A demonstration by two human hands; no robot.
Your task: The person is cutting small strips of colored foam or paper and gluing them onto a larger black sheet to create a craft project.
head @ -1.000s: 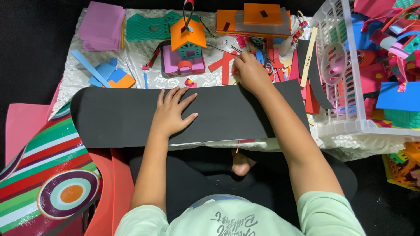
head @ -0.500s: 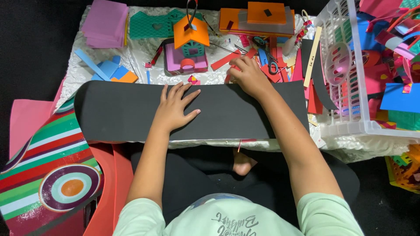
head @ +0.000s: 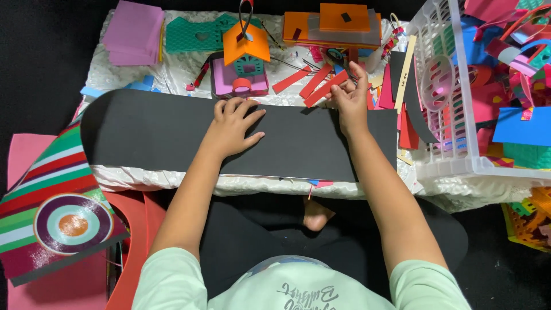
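the black sheet (head: 172, 135) looks like matt foam or thick paper, smooth and without shine. beneath it lies a crinkled, glossy white plastic covering (head: 270, 185). the red strips (head: 314, 86) and the little house with the orange roof (head: 242, 63) seem cut from the same matt craft foam. the white basket (head: 445, 115) is hard, slightly glossy plastic. the striped sheet (head: 54, 212) glitters in places.
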